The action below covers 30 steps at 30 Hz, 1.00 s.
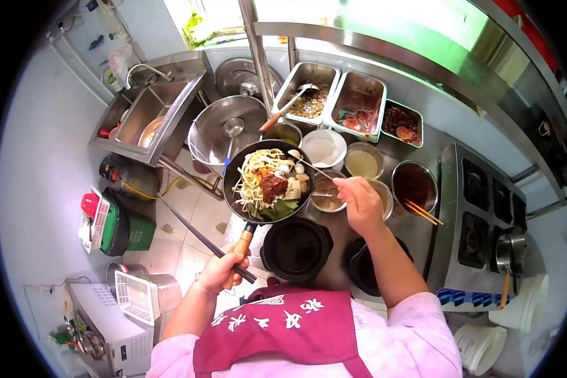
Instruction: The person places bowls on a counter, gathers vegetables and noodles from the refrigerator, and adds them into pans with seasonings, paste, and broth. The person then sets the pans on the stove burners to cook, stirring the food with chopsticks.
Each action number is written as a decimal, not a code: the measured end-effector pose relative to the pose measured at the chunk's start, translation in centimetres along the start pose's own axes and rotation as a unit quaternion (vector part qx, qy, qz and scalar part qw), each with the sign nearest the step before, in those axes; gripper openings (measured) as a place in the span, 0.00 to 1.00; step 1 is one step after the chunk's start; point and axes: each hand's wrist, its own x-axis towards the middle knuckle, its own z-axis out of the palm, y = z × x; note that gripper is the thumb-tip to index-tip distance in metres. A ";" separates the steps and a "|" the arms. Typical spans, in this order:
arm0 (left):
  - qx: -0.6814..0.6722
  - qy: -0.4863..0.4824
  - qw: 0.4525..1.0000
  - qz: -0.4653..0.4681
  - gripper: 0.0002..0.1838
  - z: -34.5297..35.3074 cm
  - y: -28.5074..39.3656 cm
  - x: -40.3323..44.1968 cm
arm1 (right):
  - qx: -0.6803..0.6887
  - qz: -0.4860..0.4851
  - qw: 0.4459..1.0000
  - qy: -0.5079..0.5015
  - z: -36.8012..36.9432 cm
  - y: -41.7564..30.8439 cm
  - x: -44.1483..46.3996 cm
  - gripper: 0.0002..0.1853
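My left hand [228, 269] is closed around the wooden-ended handle of a black frying pan [232, 171]. A long dark stick [195, 230] slants across by the same hand; whether the fingers grip it too, I cannot tell. The pan holds pale noodles [257, 167], dark red paste [274, 188], pale round pieces and green leaves [282, 209]. My right hand [359, 200] pinches a thin-handled spoon [315, 166], its end at the pan's right rim. Bowls of powder or seasoning, one a white bowl [323, 148], stand just beyond.
Behind stand steel trays of toppings [310, 97] and red sauce [358, 107]. A large steel pot [201, 129] with a ladle is left. Black stone pots [296, 249] sit in front. Chopsticks [424, 213] lean in a sauce pot; a gas stove [475, 183] is right, a sink [154, 116] far left.
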 end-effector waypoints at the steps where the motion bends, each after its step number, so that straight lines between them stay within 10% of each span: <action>1: 0.001 0.001 1.000 0.000 0.14 0.0 -0.1 0.0 | -0.081 -0.128 0.988 -0.033 -0.1 -0.5 -0.1 0.10; 9: -0.038 0.026 0.998 0.030 0.16 -1.5 0.4 -2.2 | -0.090 0.107 0.974 0.177 -8.1 1.6 -6.0 0.09; 15: -0.044 0.066 0.994 0.076 0.15 -6.3 1.9 -3.8 | -0.387 0.111 0.911 -0.091 -7.0 7.2 -10.2 0.10; 19: -0.059 0.078 0.992 0.079 0.15 -12.3 3.3 -3.8 | -0.481 0.076 0.870 -0.074 -3.2 1.2 -7.1 0.13; 22: -0.046 0.081 0.993 0.077 0.14 -17.9 4.2 -3.5 | -0.269 0.141 0.953 -0.006 5.3 -3.3 -2.0 0.09; 25: -0.026 0.080 0.994 0.068 0.11 -24.0 5.3 -3.7 | -0.102 0.165 0.962 -0.194 17.9 -2.2 2.6 0.11; 30: 0.019 0.131 0.991 0.020 0.11 -33.2 5.5 -5.9 | -0.380 0.230 0.851 -0.280 39.5 9.7 7.8 0.19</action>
